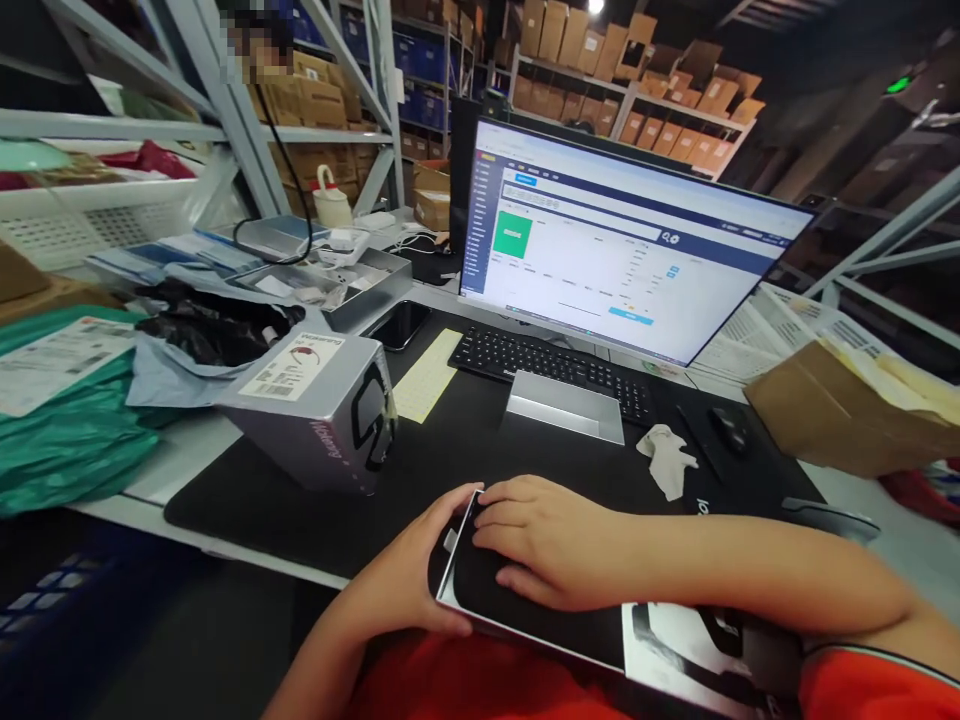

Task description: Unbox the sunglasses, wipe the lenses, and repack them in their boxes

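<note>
My left hand (409,572) is gripping the likely light, stiff box (534,637) by its end; my right hand (547,540) is lying flat atop.

1. Near us, we see a black box (559,628) edged in white.
2. At left, we have a grey carton (300,435) with black markings (367,412) and a green bag (82,455).
3. Our right sleeve (874,688) is orange-red.
4. Far off, we see blue bins (426,62) and brown boxes (682,143).
</note>
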Motion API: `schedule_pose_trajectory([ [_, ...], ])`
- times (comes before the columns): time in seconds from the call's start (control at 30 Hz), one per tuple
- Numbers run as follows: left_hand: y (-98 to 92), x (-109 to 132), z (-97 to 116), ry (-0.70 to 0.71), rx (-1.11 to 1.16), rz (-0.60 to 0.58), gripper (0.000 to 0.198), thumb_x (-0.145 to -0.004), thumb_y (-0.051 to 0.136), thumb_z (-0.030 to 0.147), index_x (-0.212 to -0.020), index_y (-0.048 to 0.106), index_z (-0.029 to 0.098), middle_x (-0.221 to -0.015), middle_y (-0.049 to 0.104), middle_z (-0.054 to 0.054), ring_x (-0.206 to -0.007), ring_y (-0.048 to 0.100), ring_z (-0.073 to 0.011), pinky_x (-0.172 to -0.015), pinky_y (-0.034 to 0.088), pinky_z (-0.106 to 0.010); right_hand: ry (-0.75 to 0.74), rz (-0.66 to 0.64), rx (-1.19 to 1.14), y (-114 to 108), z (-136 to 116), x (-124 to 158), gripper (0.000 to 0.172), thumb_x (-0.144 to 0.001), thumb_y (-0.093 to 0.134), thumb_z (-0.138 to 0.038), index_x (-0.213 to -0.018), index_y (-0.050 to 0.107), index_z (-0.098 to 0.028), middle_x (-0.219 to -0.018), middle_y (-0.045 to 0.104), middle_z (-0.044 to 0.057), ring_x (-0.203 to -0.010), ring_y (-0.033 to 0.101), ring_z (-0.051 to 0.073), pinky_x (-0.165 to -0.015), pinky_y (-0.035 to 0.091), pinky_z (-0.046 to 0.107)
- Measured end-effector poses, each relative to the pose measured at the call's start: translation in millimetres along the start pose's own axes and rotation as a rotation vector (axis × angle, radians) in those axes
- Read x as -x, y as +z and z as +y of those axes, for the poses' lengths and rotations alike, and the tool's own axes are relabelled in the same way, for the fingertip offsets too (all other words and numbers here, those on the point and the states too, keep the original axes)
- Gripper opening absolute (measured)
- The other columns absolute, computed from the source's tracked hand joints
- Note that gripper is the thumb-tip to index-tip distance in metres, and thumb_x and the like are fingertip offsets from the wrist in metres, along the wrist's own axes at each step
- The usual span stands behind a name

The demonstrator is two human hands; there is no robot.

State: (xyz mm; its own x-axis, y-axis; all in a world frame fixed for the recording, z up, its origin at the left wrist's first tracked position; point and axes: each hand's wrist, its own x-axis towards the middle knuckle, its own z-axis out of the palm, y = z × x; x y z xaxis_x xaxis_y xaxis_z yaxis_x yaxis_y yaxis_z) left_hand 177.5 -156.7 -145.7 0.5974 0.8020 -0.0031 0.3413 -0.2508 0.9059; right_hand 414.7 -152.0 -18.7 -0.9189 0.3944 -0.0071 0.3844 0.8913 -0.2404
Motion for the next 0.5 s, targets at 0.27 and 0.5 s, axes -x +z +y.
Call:
schedule_pose_trajectory([
  [0.27, -1.7, 0.7, 1.6, 0.004, 0.036, 0.01, 0.124, -0.049, 0.091, 0.057, -0.151, 0.028, 0.027, -0.157, 0.037, -0.014, -0.144, 0.037, -0.0394, -0.122, 0.027, -0.054, 0.085, 0.059, 0.03, -30.8, -4.2, 29.3, 0.035, -0.1, 0.055, -0.031, -0.127, 0.063, -0.011, -0.136, 0.063, 0.013, -0.131, 0.052, 0.025, -0.113, 0.041, 0.042],
  [0.5, -6.6, 4.2, -5.0, -0.032, 0.075, 0.013, 0.118, -0.056, 0.086, 0.063, -0.151, 0.025, 0.029, -0.154, 0.039, -0.015, -0.142, 0.039, -0.0423, -0.12, 0.03, -0.058, 1.025, 0.407, -0.034, -50.0, -29.9, 218.4, 0.044, -0.097, 0.054, -0.052, -0.135, 0.06, -0.03, -0.137, 0.063, 0.008, -0.126, 0.058, 0.03, -0.108, 0.046, 0.05],
])
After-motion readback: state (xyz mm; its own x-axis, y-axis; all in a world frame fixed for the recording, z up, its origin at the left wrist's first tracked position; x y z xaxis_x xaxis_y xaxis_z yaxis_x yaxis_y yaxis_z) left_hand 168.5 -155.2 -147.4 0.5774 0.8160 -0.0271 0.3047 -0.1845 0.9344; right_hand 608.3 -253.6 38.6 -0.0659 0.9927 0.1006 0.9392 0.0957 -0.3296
